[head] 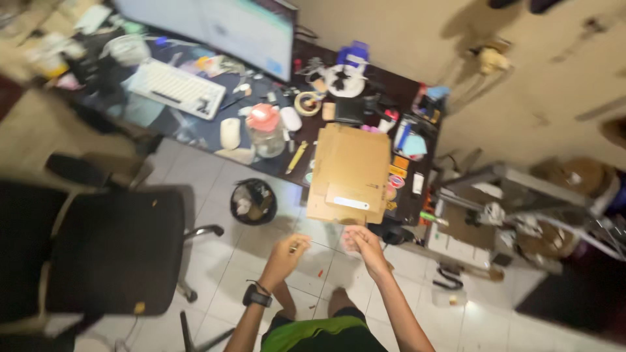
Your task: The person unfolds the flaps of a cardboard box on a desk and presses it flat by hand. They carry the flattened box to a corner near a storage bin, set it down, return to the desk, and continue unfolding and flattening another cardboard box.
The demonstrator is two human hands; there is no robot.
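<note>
Both hands [324,251] near cardboard stack [349,173]

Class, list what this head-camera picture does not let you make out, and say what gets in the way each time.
1. What the left hand pinches: too small and blurred.
2. What the right hand holds: fingers cover it.
3. The monitor screen: glare, blur, and the top edge cuts it.
4. The bin contents: blurred.
5. The desk surface under the cardboard stack: covered.
6. The office chair: cut by the left edge.
</note>
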